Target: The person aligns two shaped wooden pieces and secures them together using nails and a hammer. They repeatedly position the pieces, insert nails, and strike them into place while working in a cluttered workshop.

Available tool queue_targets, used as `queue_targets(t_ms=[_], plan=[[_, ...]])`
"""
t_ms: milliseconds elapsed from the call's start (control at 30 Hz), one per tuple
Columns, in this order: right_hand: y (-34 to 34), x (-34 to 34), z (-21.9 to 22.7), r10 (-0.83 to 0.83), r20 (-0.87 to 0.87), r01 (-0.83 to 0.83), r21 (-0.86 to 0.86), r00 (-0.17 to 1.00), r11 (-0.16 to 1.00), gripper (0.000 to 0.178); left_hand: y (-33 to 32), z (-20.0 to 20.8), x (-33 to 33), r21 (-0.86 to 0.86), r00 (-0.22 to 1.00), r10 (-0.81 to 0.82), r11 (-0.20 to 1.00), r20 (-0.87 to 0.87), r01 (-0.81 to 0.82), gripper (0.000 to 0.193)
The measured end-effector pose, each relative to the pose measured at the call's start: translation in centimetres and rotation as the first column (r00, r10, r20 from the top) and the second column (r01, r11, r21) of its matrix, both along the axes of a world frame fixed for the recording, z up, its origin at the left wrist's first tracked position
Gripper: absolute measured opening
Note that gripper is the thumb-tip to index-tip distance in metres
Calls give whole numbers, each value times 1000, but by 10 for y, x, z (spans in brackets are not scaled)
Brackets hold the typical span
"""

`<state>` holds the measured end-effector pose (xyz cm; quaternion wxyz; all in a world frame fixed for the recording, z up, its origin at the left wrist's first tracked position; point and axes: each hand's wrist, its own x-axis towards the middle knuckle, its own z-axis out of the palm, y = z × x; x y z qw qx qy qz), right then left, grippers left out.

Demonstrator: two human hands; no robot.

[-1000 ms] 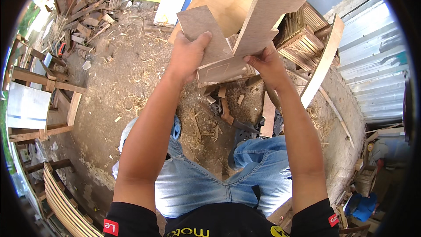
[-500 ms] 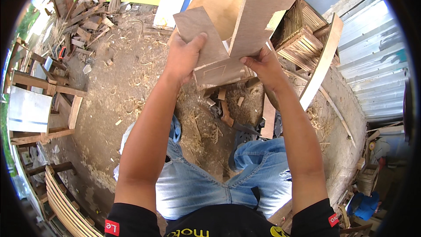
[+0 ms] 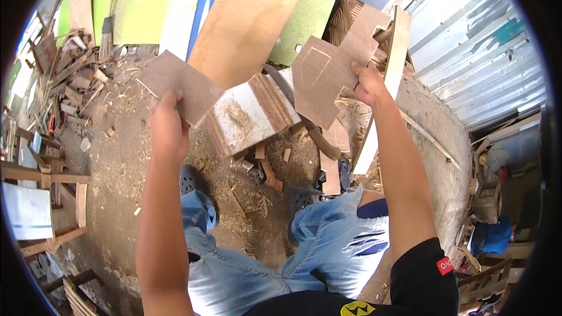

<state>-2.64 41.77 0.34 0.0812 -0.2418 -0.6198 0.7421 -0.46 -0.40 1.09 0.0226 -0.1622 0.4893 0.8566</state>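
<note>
My left hand (image 3: 167, 126) grips a small flat plywood offcut (image 3: 186, 85), thumb on top and fingers mostly hidden beneath. Off to the right, my right hand (image 3: 370, 84) pinches the edge of a larger notched plywood panel (image 3: 319, 90), which has a pale angular outline marked on its face. The two pieces are apart. Between and below them stands a low wooden block (image 3: 240, 114) with a whitish top and a small heap of shavings on it. A tool with a curved wooden handle (image 3: 322, 144) and a dark blade lies against the block's right side, partly hidden by the panel.
A plywood sheet (image 3: 246, 29) and green boards (image 3: 319, 0) lean at the back. A long pale plank (image 3: 386, 93) slants beside my right arm, near the corrugated metal wall (image 3: 462, 41). Scrap wood (image 3: 70, 82) is piled far left; cut panels (image 3: 331, 172) lie near my foot.
My hands have moved apart, separating the plywood pieces that were together. The left went left and down with the offcut; the right turned the notched panel, uncovering the block.
</note>
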Motion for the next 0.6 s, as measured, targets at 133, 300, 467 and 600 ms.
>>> queue_targets(t_ms=[133, 300, 467, 600], plan=[[46, -25, -37, -77, 117, 81, -26, 990, 996, 52, 17, -9, 13, -187, 980, -200, 962, 16, 200, 44], [80, -65, -81, -186, 212, 194, -21, 959, 981, 33, 28, -39, 8, -260, 931, -310, 899, 192, 353, 47], [90, -76, -100, -174, 211, 186, -41, 962, 982, 40, 33, -79, 1, -376, 873, -310, 810, 376, 450, 42], [87, -50, -82, -188, 243, 117, 278, 952, 953, 67, 31, -101, -5, -423, 867, -351, 767, 353, 482, 41]])
